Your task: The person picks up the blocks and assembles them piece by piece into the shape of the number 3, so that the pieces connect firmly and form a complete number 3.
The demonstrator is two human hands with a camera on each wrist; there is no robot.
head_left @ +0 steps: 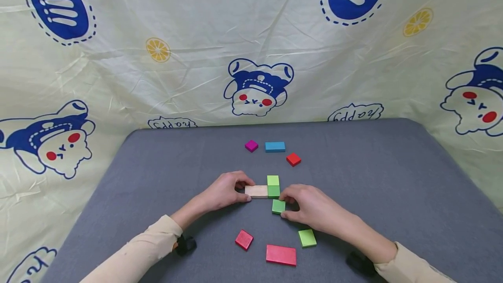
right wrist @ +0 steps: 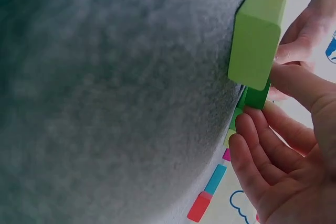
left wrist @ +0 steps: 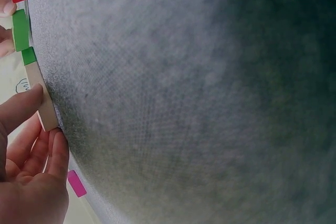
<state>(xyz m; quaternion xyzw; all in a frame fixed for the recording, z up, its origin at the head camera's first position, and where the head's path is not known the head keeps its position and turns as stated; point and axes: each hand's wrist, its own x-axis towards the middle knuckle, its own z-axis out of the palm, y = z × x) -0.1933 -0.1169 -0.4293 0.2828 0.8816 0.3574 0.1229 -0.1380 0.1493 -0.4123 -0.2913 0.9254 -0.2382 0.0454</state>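
Observation:
My left hand (head_left: 225, 190) pinches the left part of a plain wooden block (head_left: 256, 191) between thumb and fingers, as the left wrist view also shows. Against that block's right end sits a green block (head_left: 273, 191), and a light green block (head_left: 273, 180) lies directly behind it. Just in front of this group is another green block (head_left: 278, 206). The thumb and fingers of my right hand (head_left: 310, 206) grip it from the right side. In the right wrist view this green block (right wrist: 257, 97) is partly covered by a nearer light green block (right wrist: 256, 40).
Behind the group lie a magenta block (head_left: 251, 145), a blue block (head_left: 275, 146) and a red block (head_left: 293, 159). Nearer the front are a small red block (head_left: 244, 239), a longer red block (head_left: 280, 255) and a light green block (head_left: 307, 238). A grey cloth-covered table (head_left: 177, 156) meets a printed curtain (head_left: 196, 82).

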